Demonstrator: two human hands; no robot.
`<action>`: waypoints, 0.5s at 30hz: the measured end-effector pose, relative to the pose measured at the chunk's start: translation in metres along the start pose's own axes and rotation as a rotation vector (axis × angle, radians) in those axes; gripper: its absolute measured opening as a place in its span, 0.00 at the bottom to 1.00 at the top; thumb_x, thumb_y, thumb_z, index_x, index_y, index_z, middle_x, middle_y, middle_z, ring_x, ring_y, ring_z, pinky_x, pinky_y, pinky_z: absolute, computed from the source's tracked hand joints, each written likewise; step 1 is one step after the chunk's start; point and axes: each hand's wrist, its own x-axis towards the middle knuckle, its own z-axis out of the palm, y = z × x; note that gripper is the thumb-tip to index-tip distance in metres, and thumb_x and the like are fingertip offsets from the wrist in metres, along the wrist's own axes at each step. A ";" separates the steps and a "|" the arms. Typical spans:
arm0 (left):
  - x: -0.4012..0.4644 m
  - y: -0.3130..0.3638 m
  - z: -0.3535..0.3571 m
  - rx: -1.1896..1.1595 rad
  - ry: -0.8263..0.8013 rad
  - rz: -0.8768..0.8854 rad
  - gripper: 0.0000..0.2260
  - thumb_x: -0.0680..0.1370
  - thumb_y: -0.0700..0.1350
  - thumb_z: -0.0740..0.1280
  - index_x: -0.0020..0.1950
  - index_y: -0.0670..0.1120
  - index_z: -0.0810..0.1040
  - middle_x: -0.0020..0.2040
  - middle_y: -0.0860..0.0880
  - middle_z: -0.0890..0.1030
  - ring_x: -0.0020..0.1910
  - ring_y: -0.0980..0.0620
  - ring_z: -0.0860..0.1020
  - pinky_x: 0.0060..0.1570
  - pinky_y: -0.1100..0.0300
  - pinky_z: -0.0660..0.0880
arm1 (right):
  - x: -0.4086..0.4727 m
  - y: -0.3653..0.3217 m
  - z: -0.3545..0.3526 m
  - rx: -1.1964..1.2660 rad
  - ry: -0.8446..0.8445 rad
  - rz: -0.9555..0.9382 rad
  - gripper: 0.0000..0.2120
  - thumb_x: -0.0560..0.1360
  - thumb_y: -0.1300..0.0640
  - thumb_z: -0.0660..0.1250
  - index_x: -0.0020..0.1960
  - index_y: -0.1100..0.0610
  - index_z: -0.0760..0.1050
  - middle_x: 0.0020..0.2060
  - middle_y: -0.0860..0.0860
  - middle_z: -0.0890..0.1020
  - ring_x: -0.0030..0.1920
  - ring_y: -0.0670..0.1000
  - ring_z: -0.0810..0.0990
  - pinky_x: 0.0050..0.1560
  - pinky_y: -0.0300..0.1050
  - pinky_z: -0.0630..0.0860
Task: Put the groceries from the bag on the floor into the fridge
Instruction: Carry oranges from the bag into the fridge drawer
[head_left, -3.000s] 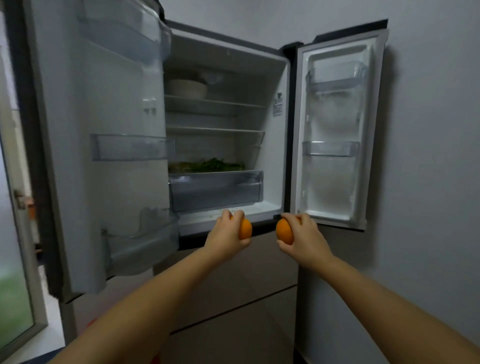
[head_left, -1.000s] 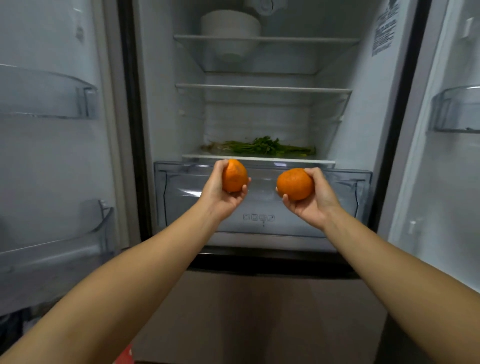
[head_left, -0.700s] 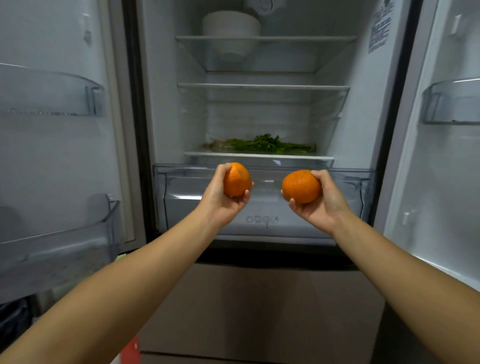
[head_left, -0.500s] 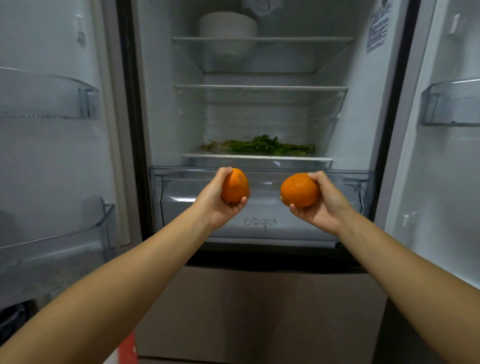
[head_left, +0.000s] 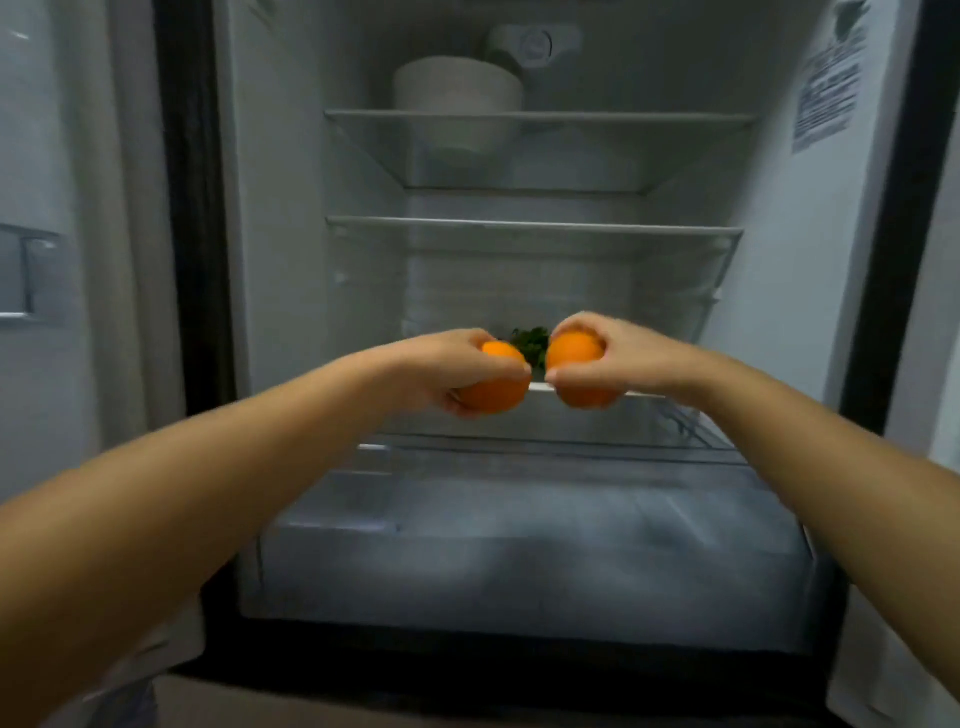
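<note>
Orange fruit is gripped in each hand, left (head_left: 447, 371) and right (head_left: 618, 358), apparently just over the shelf (head_left: 644, 396). Placing is underway; gentle release beside the greens (head_left: 531, 342) is needed.

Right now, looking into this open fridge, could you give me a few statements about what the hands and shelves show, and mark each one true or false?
1. Each hand holds an orange. True: the left hand grips the left orange and the right hand grips the right orange.
2. A white bowl sits on the top shelf. True.
3. The leafy greens lie on the top shelf beside the bowl. False: they lie on the lowest shelf, behind the oranges.
4. The oranges already rest in the drawer. False: both are held up at the lowest shelf's front edge.
5. The middle shelf is stacked with bottles. False: nothing shows on it.
</note>
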 end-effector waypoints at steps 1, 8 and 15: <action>0.015 -0.001 0.000 0.205 -0.040 -0.011 0.13 0.76 0.49 0.67 0.58 0.46 0.72 0.46 0.47 0.74 0.41 0.52 0.75 0.32 0.60 0.75 | 0.015 0.006 0.006 -0.208 -0.095 -0.005 0.23 0.70 0.49 0.73 0.61 0.49 0.69 0.52 0.50 0.75 0.48 0.51 0.78 0.44 0.51 0.82; 0.104 -0.040 0.033 1.215 -0.584 -0.028 0.21 0.70 0.53 0.72 0.58 0.43 0.76 0.46 0.46 0.77 0.42 0.46 0.78 0.47 0.51 0.80 | 0.087 0.067 0.066 -0.816 -0.758 0.081 0.27 0.67 0.44 0.73 0.62 0.49 0.67 0.59 0.54 0.74 0.55 0.59 0.78 0.55 0.55 0.77; 0.147 -0.100 0.041 1.226 -0.667 0.201 0.31 0.74 0.54 0.69 0.70 0.43 0.61 0.64 0.42 0.67 0.59 0.40 0.73 0.49 0.53 0.70 | 0.109 0.115 0.082 -0.983 -0.726 -0.103 0.30 0.73 0.48 0.67 0.70 0.51 0.59 0.63 0.58 0.67 0.61 0.60 0.67 0.54 0.53 0.70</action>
